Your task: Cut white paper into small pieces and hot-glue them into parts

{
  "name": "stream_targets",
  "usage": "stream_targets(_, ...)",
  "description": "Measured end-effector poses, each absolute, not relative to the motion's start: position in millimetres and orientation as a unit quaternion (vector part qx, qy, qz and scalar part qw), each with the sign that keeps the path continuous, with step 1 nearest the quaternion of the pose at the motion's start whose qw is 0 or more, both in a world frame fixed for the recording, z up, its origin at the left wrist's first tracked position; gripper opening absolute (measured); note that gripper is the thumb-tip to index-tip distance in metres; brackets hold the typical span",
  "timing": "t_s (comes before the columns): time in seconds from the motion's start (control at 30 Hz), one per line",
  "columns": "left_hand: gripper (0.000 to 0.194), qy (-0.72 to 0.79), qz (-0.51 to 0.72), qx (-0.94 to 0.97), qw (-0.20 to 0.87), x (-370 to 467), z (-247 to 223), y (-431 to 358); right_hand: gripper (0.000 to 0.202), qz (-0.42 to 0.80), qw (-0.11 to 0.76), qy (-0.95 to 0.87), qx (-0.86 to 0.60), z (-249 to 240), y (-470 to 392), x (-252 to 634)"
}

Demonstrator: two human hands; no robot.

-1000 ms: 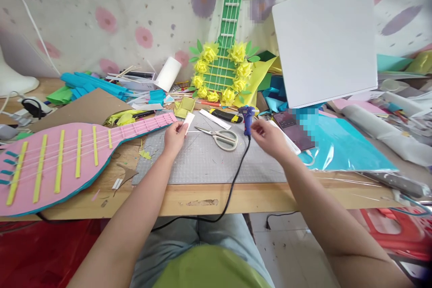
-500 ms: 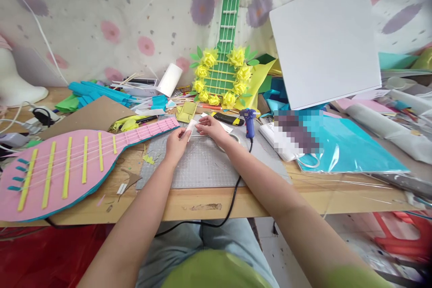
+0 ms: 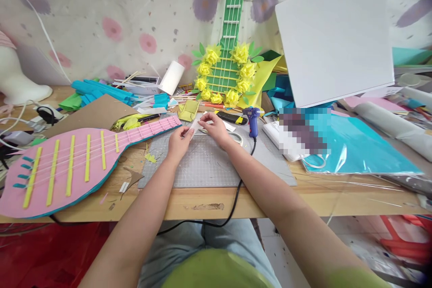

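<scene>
**White paper piece (image 3: 195, 126) pinched by left hand (image 3: 178, 143) and right hand (image 3: 215, 127) over grey cutting mat (image 3: 205, 168)**

Lower end of the white paper piece is pinched between thumb and fingers of the left hand. Upper end is pinched by the fingertips of the right hand. Piece is held tilted, above the far part of the mat; contact with the mat cannot be told.

Scissors (image 3: 238, 138) are partly covered by the right hand; only part of the handles is seen. Beyond them, a black-and-yellow cutter (image 3: 236, 119) is laid near the far edge of the mat. Blue glue gun (image 3: 252, 122) is placed to the right, well apart from both hands; its black cable (image 3: 236, 189) is run down over the near table edge.

Left of the mat, a pink paper guitar (image 3: 79, 157) is laid flat, marked with 6 yellow strips and 4 blue-green pegs; its neck end is pointed toward the left hand. Behind, 1 green paper guitar (image 3: 221, 74) is stood upright, its body ringed by yellow paper flowers (image 3: 240, 54). At right, a white board (image 3: 337, 45) is propped at a tilt behind a blue sheet (image 3: 364, 150) in clear plastic. All is set on a wooden table (image 3: 270, 201).
</scene>
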State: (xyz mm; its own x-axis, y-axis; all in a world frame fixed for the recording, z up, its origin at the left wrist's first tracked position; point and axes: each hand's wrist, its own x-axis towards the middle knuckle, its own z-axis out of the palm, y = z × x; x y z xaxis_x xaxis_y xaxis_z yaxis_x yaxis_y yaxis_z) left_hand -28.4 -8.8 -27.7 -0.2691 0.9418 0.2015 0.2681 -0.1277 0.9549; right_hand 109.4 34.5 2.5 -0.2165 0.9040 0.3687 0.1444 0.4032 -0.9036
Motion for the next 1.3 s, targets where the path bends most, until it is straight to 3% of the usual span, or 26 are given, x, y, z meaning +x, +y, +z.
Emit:
stream_targets(0.33,0.028,0.576,0.572,0.449,0.374,-26,-21,-10,0.019,0.446,0.537,-0.608,-0.379,-2,46,117)
stream_targets(0.63,0.023,0.596,0.587,0.411,0.362,-28,-26,-4,0.029,0.539,0.553,-0.528,-0.354,13,41,128)
stream_targets(0.8,0.031,0.592,0.616,0.379,0.356,-29,-22,-5,0.033,0.613,0.533,-0.481,-0.330,19,36,129)
stream_targets(0.87,0.026,0.597,0.641,0.359,0.323,-33,-20,-5,0.032,0.622,0.530,-0.465,-0.341,21,35,131)
stream_targets(0.97,0.014,0.616,0.661,0.382,0.192,-37,-16,-7,0.030,0.627,0.502,-0.471,-0.364,20,30,135)
stream_targets(1.03,0.016,0.606,0.653,0.424,0.162,-35,-14,-9,0.028,0.626,0.469,-0.496,-0.377,16,25,135)
stream_targets(1.2,0.025,0.515,0.596,0.502,0.359,-14,-12,-15,0.025,0.578,0.427,-0.574,-0.392,5,14,122)
stream_targets(1.3,0.028,0.514,0.565,0.491,0.420,-9,-11,-17,0.023,0.531,0.410,-0.614,-0.417,5,18,118)
